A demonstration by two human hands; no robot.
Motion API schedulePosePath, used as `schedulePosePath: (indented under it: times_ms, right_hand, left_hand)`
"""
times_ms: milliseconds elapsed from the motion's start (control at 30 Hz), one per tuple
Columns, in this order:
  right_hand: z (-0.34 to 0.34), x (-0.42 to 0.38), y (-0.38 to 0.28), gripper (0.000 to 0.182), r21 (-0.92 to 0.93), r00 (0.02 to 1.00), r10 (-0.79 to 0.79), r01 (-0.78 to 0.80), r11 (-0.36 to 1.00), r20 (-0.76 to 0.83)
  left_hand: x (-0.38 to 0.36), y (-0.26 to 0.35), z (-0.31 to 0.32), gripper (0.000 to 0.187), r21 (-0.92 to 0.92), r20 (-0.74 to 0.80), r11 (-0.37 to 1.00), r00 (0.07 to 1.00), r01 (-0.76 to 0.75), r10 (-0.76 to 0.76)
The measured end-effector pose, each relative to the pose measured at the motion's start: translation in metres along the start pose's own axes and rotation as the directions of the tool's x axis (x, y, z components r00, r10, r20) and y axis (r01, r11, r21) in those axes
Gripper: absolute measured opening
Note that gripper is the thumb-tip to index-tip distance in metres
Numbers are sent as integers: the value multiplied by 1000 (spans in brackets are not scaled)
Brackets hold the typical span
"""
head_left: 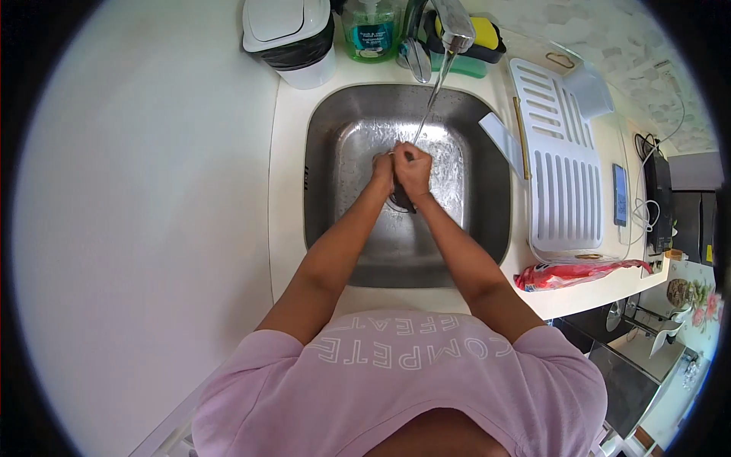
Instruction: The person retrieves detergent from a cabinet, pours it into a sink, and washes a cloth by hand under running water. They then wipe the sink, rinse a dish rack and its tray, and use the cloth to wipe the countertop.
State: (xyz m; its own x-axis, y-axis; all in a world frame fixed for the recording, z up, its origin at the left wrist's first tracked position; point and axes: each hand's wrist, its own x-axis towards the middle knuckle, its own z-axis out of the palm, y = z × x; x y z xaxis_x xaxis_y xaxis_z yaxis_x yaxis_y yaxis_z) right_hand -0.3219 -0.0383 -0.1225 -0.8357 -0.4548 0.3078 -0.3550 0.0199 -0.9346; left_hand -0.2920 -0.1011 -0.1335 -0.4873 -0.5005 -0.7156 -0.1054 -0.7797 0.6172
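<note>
Both hands are together over the steel sink (327, 228), below the faucet (457, 30). A stream of water (432, 103) falls from it close to my right hand (413, 169). That hand is closed, its fingers curled in. Pressed against it on the left is my left hand (383, 169), also closed. A dark, limp-looking thing (401, 199) hangs below and between the hands; its kind cannot be made out. My fingers hide its upper part. The drain lies beneath the hands, partly covered by the dark thing.
Behind the sink stand a lidded white bin (293, 38), a green soap bottle (371, 34) and a caddy with a yellow sponge (484, 33). Right of it are a white dish rack (563, 167), a red plastic packet (567, 274) and a phone (620, 194). A wall rises left.
</note>
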Motion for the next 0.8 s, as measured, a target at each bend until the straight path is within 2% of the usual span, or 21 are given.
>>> schedulePosePath:
  times_ms: [33, 67, 100, 133, 200, 233, 267, 333, 367, 400, 467, 500, 533, 600, 633, 667, 700, 733, 767, 800]
  right_hand:
    - [-9, 4, 20, 13, 8, 999, -39, 39, 999, -20]
    - [-28, 11, 27, 14, -84, 987, 154, -150, 985, 51]
    - [-44, 14, 39, 15, -251, 996, 28, -5, 968, 88]
    - [-55, 25, 48, 16, -402, 983, -105, 158, 902, 150]
    - [-76, 29, 49, 14, -487, 948, 153, 2, 874, 278]
    - [-85, 33, 30, 12, -620, 859, 374, -87, 780, 349]
    - [-87, 35, 23, 12, -621, 860, 376, -91, 779, 346]
    - [-85, 38, 6, 32, -322, 879, -53, 228, 919, 473]
    - [-79, 41, -7, 44, -134, 848, -33, 121, 984, 529]
    - [-77, 40, 1, 44, -135, 851, -32, 120, 984, 524]
    - [-73, 38, 29, 41, -189, 713, 2, 183, 965, 701]
    - [-74, 35, 26, 38, -250, 705, 100, 113, 962, 702]
    - [-79, 38, 24, 38, -246, 707, 95, 115, 962, 701]
    - [-93, 46, 23, 37, -85, 712, 187, -177, 981, 677]
    - [-94, 45, 20, 34, 157, 761, 186, -353, 922, 621]
    - [-87, 43, 6, 34, 159, 760, 184, -354, 922, 624]
    - [-74, 35, -6, 30, 379, 767, 318, -576, 724, 557]
    - [-55, 26, -20, 27, 577, 724, 457, -689, 439, 517]
    - [-28, 14, -28, 9, 560, 785, 501, -615, 556, 365]
    - [-1, -3, -22, 6, 498, 920, 329, -392, 774, 214]
  left_hand:
    - [2, 5, -1, 24, 35, 27, 999, 1000, -2, 1]
    - [2, 10, -3, 25, 73, 54, 997, 999, -5, 1]
    - [1, 22, -10, 28, 189, 193, 982, 980, 12, -49]
    - [0, 34, -15, 28, 185, 201, 983, 979, 0, -37]
    - [-5, 42, -28, 22, 150, 470, 978, 881, -143, 57]
    - [9, 41, -36, 23, 253, 469, 937, 878, -241, 100]
    - [2, 41, -32, 23, 255, 471, 937, 877, -240, 96]
    - [-14, 40, -21, 21, 394, 588, 751, 773, -530, 237]
    - [-22, 40, -13, 23, 447, 602, 676, 756, -585, 256]
    - [-29, 42, -11, 23, 449, 605, 675, 755, -586, 253]
    - [-51, 55, -2, 23, 232, 597, 791, 725, -566, 344]
    - [-72, 71, 1, 22, 283, 542, 784, 767, -552, 344]
    - [-78, 78, -4, 22, 285, 542, 781, 766, -555, 346]
    - [-85, 89, -18, 21, 204, 508, 820, 774, -535, 379]
    - [-85, 88, -25, 19, 124, 472, 852, 785, -509, 401]
    - [-72, 82, -31, 19, 125, 470, 851, 786, -510, 402]
    - [-54, 70, -36, 18, -11, 351, 956, 894, -293, 278]
    - [-33, 53, -43, 17, -177, 252, 982, 961, -70, 114]
    - [-8, 29, -42, 13, -194, 173, 975, 982, 111, -77]
    - [2, 14, -41, 13, -198, 171, 974, 982, 110, -76]
